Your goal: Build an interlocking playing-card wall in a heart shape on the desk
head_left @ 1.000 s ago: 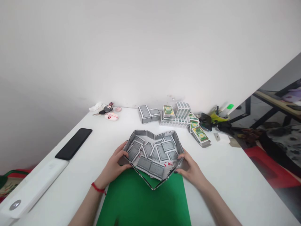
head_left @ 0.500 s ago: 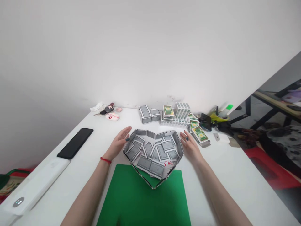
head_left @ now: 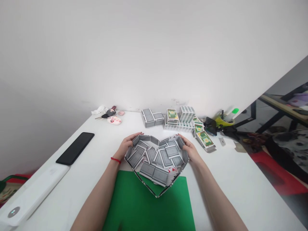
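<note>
A heart-shaped frame [head_left: 154, 140] folded from playing cards stands open at the top, its point towards me over a green sheet [head_left: 151, 211]. Loose grey-backed cards [head_left: 160, 175] lie inside it, one showing red hearts. My left hand [head_left: 126, 146] grips the frame's upper left side, its thumb at the rim and fingers behind. On the upper right side, my right hand [head_left: 189, 149] holds the frame in the same way.
Behind stand folded card blocks [head_left: 149, 118], stacked card boxes [head_left: 179, 125] and loose green boxes [head_left: 205, 140]. A phone [head_left: 75, 148] and a white device [head_left: 36, 192] lie left. Keys [head_left: 110, 112] and a yellow-green holder [head_left: 223, 121] sit farther back.
Both hands have moved in from beside the heart-shaped frame and closed on its upper sides. The loose cards inside look the same.
</note>
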Demonstrator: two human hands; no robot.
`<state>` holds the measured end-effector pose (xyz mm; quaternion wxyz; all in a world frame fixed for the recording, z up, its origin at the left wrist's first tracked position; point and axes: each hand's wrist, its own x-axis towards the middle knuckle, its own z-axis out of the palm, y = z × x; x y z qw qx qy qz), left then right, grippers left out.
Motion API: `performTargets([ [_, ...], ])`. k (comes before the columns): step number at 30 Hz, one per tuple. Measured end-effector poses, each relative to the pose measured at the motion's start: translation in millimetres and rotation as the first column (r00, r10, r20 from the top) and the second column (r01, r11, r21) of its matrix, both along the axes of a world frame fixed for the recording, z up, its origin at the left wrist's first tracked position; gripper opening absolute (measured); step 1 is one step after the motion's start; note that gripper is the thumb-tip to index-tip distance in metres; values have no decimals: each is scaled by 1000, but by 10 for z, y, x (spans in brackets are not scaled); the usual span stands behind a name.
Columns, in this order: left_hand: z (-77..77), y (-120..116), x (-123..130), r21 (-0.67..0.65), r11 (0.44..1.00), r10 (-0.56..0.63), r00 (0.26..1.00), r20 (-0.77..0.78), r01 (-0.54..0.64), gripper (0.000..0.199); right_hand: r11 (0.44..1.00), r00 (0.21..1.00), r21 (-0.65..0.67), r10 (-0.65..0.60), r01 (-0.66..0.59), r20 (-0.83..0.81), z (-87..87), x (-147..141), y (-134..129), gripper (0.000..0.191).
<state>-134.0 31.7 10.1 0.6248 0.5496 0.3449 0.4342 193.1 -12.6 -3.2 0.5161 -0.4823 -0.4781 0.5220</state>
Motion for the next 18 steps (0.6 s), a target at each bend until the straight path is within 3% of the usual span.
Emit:
performTargets([
  [7,66,-11,19,11,999,48,994,-102,-47,63,1000,995,-6,13,-12,98,-4,55,-37,61],
  [13,62,-11,11,-4,1000,-30,997,-68,30,72,999,992,-18,-33,36,118,55,24,-92,68],
  [18,65,-26,19,-48,998,-29,999,-40,27,75,999,993,-28,-26,30,114,104,-10,-101,75],
])
